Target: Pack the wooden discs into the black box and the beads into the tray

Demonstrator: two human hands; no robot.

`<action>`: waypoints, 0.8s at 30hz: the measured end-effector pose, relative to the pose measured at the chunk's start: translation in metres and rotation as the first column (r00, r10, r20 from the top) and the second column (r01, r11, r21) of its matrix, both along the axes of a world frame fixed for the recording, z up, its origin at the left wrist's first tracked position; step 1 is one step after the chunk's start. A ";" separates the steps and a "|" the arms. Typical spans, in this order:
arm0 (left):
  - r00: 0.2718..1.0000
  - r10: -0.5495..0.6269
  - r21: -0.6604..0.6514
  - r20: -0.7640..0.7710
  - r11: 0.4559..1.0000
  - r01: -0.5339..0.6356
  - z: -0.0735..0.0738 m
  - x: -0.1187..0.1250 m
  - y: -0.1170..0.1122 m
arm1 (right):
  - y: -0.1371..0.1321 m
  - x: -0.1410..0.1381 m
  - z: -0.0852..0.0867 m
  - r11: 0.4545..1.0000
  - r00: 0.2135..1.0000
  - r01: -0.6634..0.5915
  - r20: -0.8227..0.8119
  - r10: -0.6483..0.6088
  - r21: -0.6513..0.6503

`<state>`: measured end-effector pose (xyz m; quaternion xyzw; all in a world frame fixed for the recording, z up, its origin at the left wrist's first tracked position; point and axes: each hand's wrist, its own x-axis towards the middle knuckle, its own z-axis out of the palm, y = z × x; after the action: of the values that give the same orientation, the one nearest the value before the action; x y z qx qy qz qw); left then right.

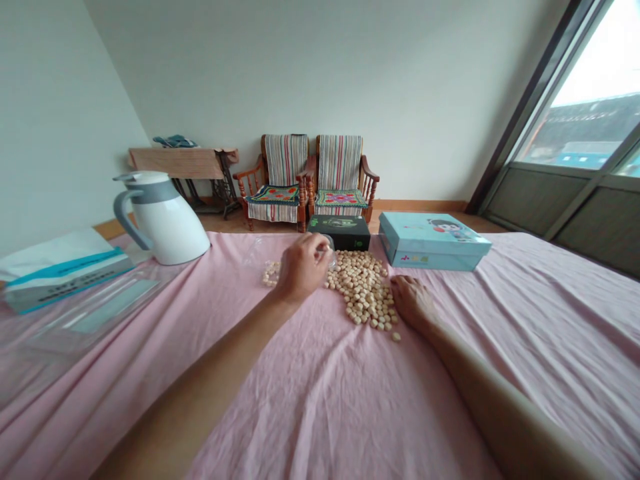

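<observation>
While a pink cloth (310, 413) was spread beneath the left hand (303, 263) and the right hand (414, 300), a blue box (434, 241) was set beyond the right and a black box (345, 232) past the left, to its right. Between the hands, pale seeds (367, 287) were heaped. The right was laid flat at their edge, nothing visibly gripped; the left was curled, though whether anything was pinched could not be told.

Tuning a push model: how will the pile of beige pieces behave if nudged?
The pile likely spreads, being small, loose, roundish pieces. Strays may roll a little, though wrinkles in the cloth could stop them. The right hand, flat beside it, would probably block that side.
</observation>
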<state>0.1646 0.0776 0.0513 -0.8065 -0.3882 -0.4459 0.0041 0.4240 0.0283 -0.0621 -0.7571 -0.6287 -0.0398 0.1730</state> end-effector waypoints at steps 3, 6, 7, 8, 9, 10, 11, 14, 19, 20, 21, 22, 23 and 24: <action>0.979 0.162 0.064 0.125 0.983 -0.171 0.010 -0.015 0.015 | 0.000 -0.001 0.000 1.000 1.000 0.003 -0.003 -0.003 0.006; 0.980 0.158 0.128 0.121 0.977 -0.173 0.001 -0.017 0.008 | 0.000 -0.001 0.001 1.000 1.000 -0.001 0.006 0.001 -0.002; 0.988 0.122 0.122 0.090 0.984 -0.133 -0.006 -0.013 0.001 | 0.000 0.000 0.001 1.000 1.000 -0.004 0.012 0.004 -0.005; 0.996 0.074 0.104 0.046 0.991 -0.079 -0.013 -0.008 -0.007 | 0.000 0.000 0.000 1.000 1.000 -0.007 0.018 0.007 -0.006; 1.000 -0.006 0.022 -0.011 1.000 0.007 -0.022 -0.002 -0.016 | 0.000 0.000 0.000 1.000 1.000 -0.008 0.023 0.009 -0.006; 0.997 -0.068 -0.071 -0.045 0.995 0.065 -0.031 0.006 -0.024 | 0.000 0.000 0.000 1.000 1.000 -0.008 0.026 0.008 -0.005; 0.991 -0.118 -0.152 -0.070 0.983 0.106 -0.041 0.013 -0.030 | 0.000 0.001 0.000 1.000 1.000 -0.005 0.026 0.005 -0.004; 0.985 -0.150 -0.291 -0.082 0.949 0.120 -0.070 0.031 -0.037 | 0.001 0.002 -0.002 1.000 0.999 -0.001 0.034 0.001 -0.001; 0.993 -0.090 -0.330 -0.076 0.942 0.060 -0.099 0.041 -0.030 | 0.005 0.005 -0.007 1.000 0.999 -0.001 0.032 0.001 -0.004; 0.994 -0.084 -0.326 -0.072 0.944 0.056 -0.102 0.042 -0.028 | 0.005 0.006 -0.008 1.000 1.000 0.001 0.031 -0.001 -0.004; 0.994 -0.080 -0.322 -0.069 0.945 0.054 -0.104 0.041 -0.027 | 0.006 0.006 -0.008 1.000 1.000 -0.001 0.030 0.001 -0.003; 0.995 -0.079 -0.318 -0.067 0.947 0.054 -0.106 0.041 -0.027 | 0.006 0.007 -0.009 1.000 1.000 -0.005 0.029 0.005 -0.003; 0.995 -0.081 -0.314 -0.067 0.948 0.056 -0.107 0.041 -0.028 | 0.006 0.007 -0.009 1.000 1.000 -0.008 0.028 0.008 -0.004; 0.994 -0.084 -0.309 -0.068 0.949 0.059 -0.108 0.041 -0.028 | 0.006 0.008 -0.009 1.000 1.000 -0.013 0.027 0.013 -0.005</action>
<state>0.2052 0.0491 -0.0562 -0.8282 -0.4226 -0.3476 -0.1216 0.4316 0.0342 -0.0710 -0.7529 -0.6358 -0.0473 0.1631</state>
